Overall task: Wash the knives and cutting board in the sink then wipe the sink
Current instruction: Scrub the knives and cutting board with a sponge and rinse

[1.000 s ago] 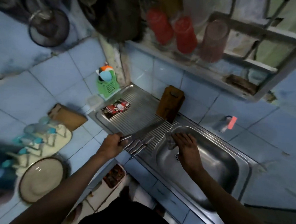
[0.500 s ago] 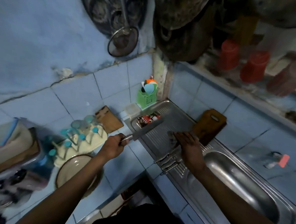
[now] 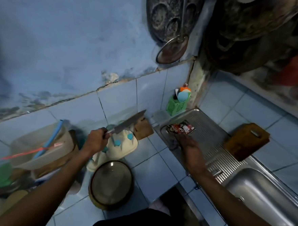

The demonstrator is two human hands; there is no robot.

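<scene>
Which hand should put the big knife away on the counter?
Probably the left hand. It already grips the knife above the counter by the cream rack. The right hand is over the sink's drainboard, holding what looks like a cloth.

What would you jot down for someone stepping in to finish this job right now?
Left hand grips a knife, held over the counter left of the sink, blade pointing at the wall.
Right hand rests on the drainboard beside a red packet; whether it holds anything cannot be told.
Cutting board leans against the wall behind the drainboard.
Basin looks empty.
Done: cannot tell whether the knife is washed.
Left: put the knife away, wipe the sink.
</scene>
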